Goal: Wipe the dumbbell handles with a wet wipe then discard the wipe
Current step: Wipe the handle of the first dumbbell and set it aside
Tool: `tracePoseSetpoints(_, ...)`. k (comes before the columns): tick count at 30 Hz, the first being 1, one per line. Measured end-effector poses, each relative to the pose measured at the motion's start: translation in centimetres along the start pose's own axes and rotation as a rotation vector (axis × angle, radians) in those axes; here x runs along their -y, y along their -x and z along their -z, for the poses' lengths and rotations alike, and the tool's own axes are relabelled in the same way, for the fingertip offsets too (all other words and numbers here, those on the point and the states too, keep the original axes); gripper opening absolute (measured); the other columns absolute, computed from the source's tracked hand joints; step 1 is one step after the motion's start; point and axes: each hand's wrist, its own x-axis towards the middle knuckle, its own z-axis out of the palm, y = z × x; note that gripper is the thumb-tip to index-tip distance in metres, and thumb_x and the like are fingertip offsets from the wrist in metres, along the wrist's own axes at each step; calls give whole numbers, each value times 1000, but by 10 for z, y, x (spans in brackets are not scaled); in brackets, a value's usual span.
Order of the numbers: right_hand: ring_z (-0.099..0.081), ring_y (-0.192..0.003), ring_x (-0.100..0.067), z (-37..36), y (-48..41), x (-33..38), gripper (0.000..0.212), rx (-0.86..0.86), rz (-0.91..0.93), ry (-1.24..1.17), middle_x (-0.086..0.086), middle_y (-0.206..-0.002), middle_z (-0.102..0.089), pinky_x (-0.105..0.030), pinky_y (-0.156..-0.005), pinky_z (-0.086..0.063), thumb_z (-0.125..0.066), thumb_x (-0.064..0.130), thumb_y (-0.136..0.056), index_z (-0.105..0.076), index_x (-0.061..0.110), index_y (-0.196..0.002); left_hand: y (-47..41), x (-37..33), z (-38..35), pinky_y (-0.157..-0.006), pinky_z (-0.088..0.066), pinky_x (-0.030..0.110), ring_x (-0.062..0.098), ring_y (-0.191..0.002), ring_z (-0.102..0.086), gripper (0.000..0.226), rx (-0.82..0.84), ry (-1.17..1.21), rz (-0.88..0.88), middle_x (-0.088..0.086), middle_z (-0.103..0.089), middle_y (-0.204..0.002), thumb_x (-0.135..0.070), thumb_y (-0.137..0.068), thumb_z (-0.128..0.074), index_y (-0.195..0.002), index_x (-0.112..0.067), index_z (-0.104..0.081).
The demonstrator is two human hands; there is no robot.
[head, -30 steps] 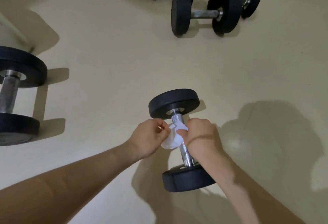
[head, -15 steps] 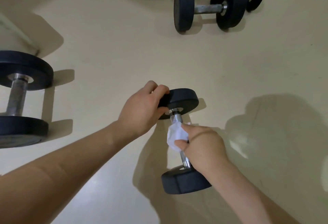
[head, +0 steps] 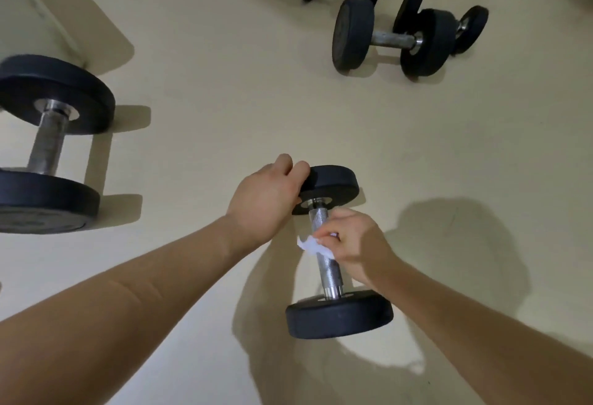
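Head view: the dumbbell (head: 340, 314) lies on the floor (head: 224, 115) straight ahead, its handle (head: 329, 271) running away from the person. The left grip (head: 266, 199) is curled over the rim of the far plate (head: 333, 181), bracing it. The right grip (head: 353, 237) pinches the white wipe (head: 313, 245) against the upper middle of the handle from the right side. The wipe is bunched and covers only a short band. Bare knurled steel shows above it up to the far plate and below it down to the near plate.

The step in hand looks like wiping this handle, and it seems only partly covered. To do it well, open the wipe so it wraps round the bar instead of dabbing with a wad. Then draw it from one collar to the other in full strokes, twisting as it goes. The underside against the floor side is likely the part missed, so the left grip can roll the plate a little to turn it up. Round plates roll easily, so that hand should bear down during each stroke. Knurling may snag a thin wet sheet, so moderate pressure suits.

A larger dumbbell (head: 48, 141) at the left and a cluster (head: 391, 40) at the far right lie well apart. No bin is in view.
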Motion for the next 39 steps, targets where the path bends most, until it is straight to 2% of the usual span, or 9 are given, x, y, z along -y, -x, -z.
tracePoseSetpoints(8, -50, -68, -8, 25, 16, -25, 9, 165, 40, 73, 11, -78, -49, -21, -68, -38, -72, 19, -80, -77, 11, -78, -15, -8, -14, -77, -52, 36, 31, -103, -51, 63, -36, 3, -262, 10, -52, -126, 1, -76, -66, -135, -13, -48)
tracePoseSetpoints(12, -50, -69, -14, 31, -22, -31, 9, -112, -129, 104, 3, -78, -50, -20, -62, -36, -67, 11, -82, -74, 9, -77, -16, -29, -20, -96, -45, 38, 34, -117, -46, 65, 10, 67, -245, 13, -46, -136, 2, -78, -65, -139, -13, -45)
tracePoseSetpoints(17, -50, -57, 3, 41, 26, -51, 1, 128, -106, 125, 14, -62, -50, -7, -58, -36, -74, 16, -75, -74, 15, -74, -22, -35, -30, -89, -42, 33, 32, -105, -50, 74, 101, 131, -101, 9, -37, -135, -9, -87, -57, -146, -42, -24)
tracePoseSetpoints(20, -54, -61, -5, 46, -9, -54, 6, -65, -99, 53, 7, -69, -55, -21, -62, -44, -75, 11, -75, -71, 8, -71, -43, -47, -31, -75, -40, 28, 30, -94, -55, 65, 86, 139, -114, 9, -42, -124, -14, -90, -54, -144, -43, -30)
tracePoseSetpoints(23, -55, -66, -11, 51, -19, -61, 9, -140, -246, 38, 6, -74, -58, -21, -68, -45, -69, 8, -79, -69, 13, -72, -57, -55, -34, -72, -40, 28, 30, -90, -58, 63, 87, 123, -165, 8, -45, -126, -12, -91, -52, -144, -40, -34)
tracePoseSetpoints(27, -55, -63, -9, 63, 30, -69, 5, 165, -183, 185, 7, -69, -60, -25, -65, -47, -74, 19, -74, -72, 15, -72, -62, -58, -33, -78, -49, 37, 33, -94, -60, 55, 69, 136, -202, 10, -48, -129, -15, -92, -50, -142, -35, -39)
tracePoseSetpoints(32, -57, -74, -17, 58, -16, -70, 7, -199, -298, 2, 0, -81, -63, -24, -67, -46, -64, 11, -82, -68, 14, -78, -57, -66, -34, -78, -51, 40, 36, -100, -54, 66, 53, 41, -232, 13, -48, -129, -2, -80, -62, -139, -26, -44)
tracePoseSetpoints(35, -58, -70, -17, 62, 13, -73, 7, -47, -262, 11, -2, -79, -66, -27, -68, -48, -71, 21, -77, -71, 14, -75, -38, -63, -38, -69, -48, 35, 31, -95, -50, 56, -32, -67, -421, 12, -53, -113, 0, -71, -66, -123, -18, -59)
tracePoseSetpoints(39, -62, -75, -18, 58, 16, -66, 7, 61, -229, 127, 3, -77, -62, -26, -70, -49, -67, 16, -79, -74, 14, -80, -10, -78, -50, -73, -48, 35, 25, -97, -54, 40, 307, 47, -356, 3, -54, -108, -22, -87, -57, -127, -24, -55)
